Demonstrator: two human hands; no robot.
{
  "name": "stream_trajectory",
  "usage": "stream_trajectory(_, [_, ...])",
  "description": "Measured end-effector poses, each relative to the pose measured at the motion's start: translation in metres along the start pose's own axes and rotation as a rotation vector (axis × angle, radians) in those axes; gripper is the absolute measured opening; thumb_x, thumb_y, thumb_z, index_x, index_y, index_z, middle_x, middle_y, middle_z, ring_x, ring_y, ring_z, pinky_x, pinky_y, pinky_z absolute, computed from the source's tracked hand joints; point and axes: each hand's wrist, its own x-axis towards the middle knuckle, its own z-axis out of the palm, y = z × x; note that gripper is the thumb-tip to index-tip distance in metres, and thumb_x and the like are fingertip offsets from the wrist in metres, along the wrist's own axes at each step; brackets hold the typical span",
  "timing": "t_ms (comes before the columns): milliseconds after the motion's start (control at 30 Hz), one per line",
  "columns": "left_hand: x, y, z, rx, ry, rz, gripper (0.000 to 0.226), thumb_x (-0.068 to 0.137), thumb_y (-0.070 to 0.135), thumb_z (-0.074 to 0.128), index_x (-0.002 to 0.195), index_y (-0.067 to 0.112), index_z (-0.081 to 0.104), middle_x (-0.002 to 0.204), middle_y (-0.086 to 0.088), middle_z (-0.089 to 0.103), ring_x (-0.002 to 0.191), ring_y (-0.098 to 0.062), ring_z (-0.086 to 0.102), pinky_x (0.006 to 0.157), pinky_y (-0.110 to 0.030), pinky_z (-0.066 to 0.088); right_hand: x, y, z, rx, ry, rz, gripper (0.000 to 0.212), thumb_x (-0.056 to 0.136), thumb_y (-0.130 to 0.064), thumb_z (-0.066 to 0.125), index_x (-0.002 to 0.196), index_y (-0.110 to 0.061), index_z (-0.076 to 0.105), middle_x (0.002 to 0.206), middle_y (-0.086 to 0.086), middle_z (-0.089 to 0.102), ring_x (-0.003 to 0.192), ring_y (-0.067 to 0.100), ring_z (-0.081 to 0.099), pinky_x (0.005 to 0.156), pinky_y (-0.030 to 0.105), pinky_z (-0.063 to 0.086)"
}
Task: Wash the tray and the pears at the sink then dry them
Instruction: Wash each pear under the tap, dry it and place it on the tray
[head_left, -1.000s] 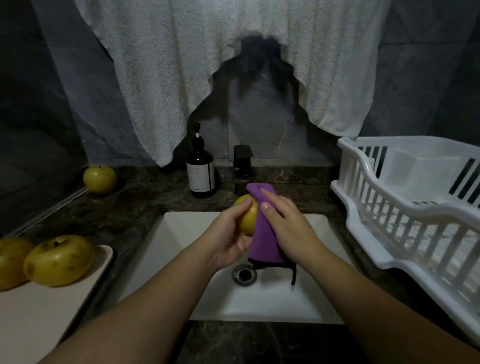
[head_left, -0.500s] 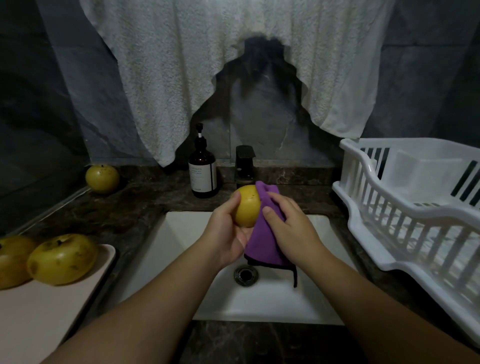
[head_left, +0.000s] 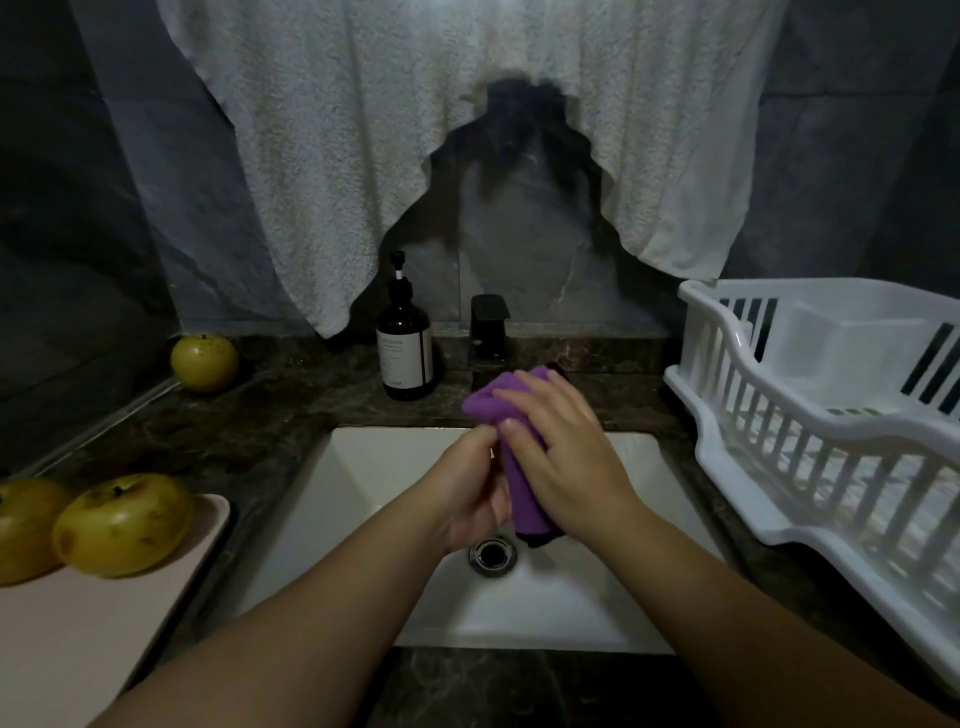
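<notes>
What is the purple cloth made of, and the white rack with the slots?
The purple cloth looks like soft, matte microfibre: it folds and bunches under the right hand. The white slotted rack looks like moulded plastic, smooth with a slight sheen, its bars and rim formed in one piece.

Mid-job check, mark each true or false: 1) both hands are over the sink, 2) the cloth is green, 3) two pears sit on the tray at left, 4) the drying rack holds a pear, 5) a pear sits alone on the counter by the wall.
1) Both hands, left hand and right hand, are over the sink: true.
2) False: the cloth is purple.
3) Two pears on the tray: true.
4) False: no pear shows in the drying rack.
5) A lone pear on the counter: true.
</notes>
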Motion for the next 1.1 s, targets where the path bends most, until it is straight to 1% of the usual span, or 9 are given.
stream_trajectory(167, [-0.008,0.004,0.006,-0.037,-0.004,-0.023,0.051,0.094,0.033,0.064,0.139,0.009,0.061,0.131,-0.022,0.067,0.124,-0.037,0.063,0.115,-0.050,0.045,0.006,0.016,-0.005,0.534,0.078,0.413,0.027,0.105,-0.049,0.042,0.125,-0.052,0.061,0.127,-0.014,0.064,0.113,0.003,0.060,0.104,0.033,0.047])
stream_trajectory(267, [-0.008,0.000,0.007,-0.002,0.009,0.017,0.049,0.104,0.037,0.056,0.146,0.013,0.056,0.141,-0.022,0.062,0.137,-0.036,0.056,0.118,-0.051,0.041,0.002,0.013,0.000,0.311,0.028,0.279,0.027,0.094,-0.064,0.042,0.119,-0.068,0.053,0.135,-0.025,0.047,0.115,-0.010,0.048,0.095,0.017,0.040])
stream_trajectory(333, [-0.010,0.000,0.009,0.053,-0.022,0.019,0.049,0.103,0.040,0.057,0.145,0.014,0.057,0.135,-0.021,0.067,0.126,-0.033,0.065,0.110,-0.050,0.050,0.003,0.012,-0.002,0.225,0.046,0.204,0.026,0.090,-0.067,0.041,0.112,-0.073,0.052,0.128,-0.031,0.042,0.116,-0.015,0.042,0.091,0.011,0.033])
stream_trajectory(400, [-0.010,0.000,0.009,0.087,-0.027,0.040,0.053,0.097,0.039,0.064,0.144,0.018,0.052,0.121,-0.018,0.072,0.099,-0.029,0.076,0.081,-0.045,0.064,0.006,0.014,-0.005,0.304,0.090,0.248,0.025,0.093,-0.061,0.041,0.109,-0.068,0.059,0.120,-0.031,0.054,0.113,-0.012,0.051,0.093,0.016,0.039])
stream_trajectory(500, [-0.007,-0.001,0.006,0.123,0.026,0.107,0.050,0.097,0.035,0.066,0.142,0.021,0.048,0.110,-0.013,0.068,0.071,-0.021,0.076,0.056,-0.032,0.060,0.010,0.021,-0.005,0.557,0.072,0.407,0.034,0.100,-0.052,0.036,0.112,-0.056,0.067,0.109,-0.026,0.068,0.107,-0.001,0.063,0.096,0.029,0.049])
stream_trajectory(667, [-0.002,-0.009,0.009,0.154,0.054,0.111,0.055,0.090,0.046,0.074,0.136,0.024,0.052,0.109,-0.008,0.075,0.094,-0.018,0.077,0.081,-0.040,0.063,0.008,0.007,-0.003,0.258,0.156,0.219,0.031,0.098,-0.055,0.034,0.107,-0.071,0.058,0.118,-0.032,0.051,0.115,-0.018,0.044,0.096,0.002,0.028])
stream_trajectory(767, [-0.002,-0.009,0.009,0.094,0.060,0.186,0.070,0.074,0.038,0.079,0.138,0.025,0.052,0.116,-0.010,0.072,0.083,-0.017,0.077,0.069,-0.033,0.062,0.013,0.008,-0.008,0.519,0.184,0.349,0.036,0.102,-0.051,0.032,0.106,-0.062,0.066,0.114,-0.024,0.064,0.108,-0.011,0.057,0.100,0.020,0.043])
stream_trajectory(867, [-0.001,-0.005,0.008,0.025,0.072,0.146,0.072,0.074,0.035,0.079,0.140,0.023,0.052,0.113,-0.014,0.073,0.089,-0.025,0.076,0.078,-0.041,0.065,0.012,0.014,-0.006,0.609,0.137,0.466,0.038,0.107,-0.046,0.033,0.109,-0.056,0.070,0.110,-0.019,0.070,0.102,0.000,0.065,0.105,0.040,0.050])
stream_trajectory(1100, [-0.008,-0.003,0.006,0.117,-0.067,-0.084,0.062,0.084,0.029,0.071,0.139,0.004,0.057,0.135,-0.025,0.065,0.111,-0.032,0.069,0.104,-0.046,0.055,0.010,0.012,-0.020,0.527,0.179,0.396,0.039,0.107,-0.038,0.041,0.097,-0.061,0.071,0.102,-0.029,0.072,0.095,-0.009,0.065,0.087,0.023,0.046])
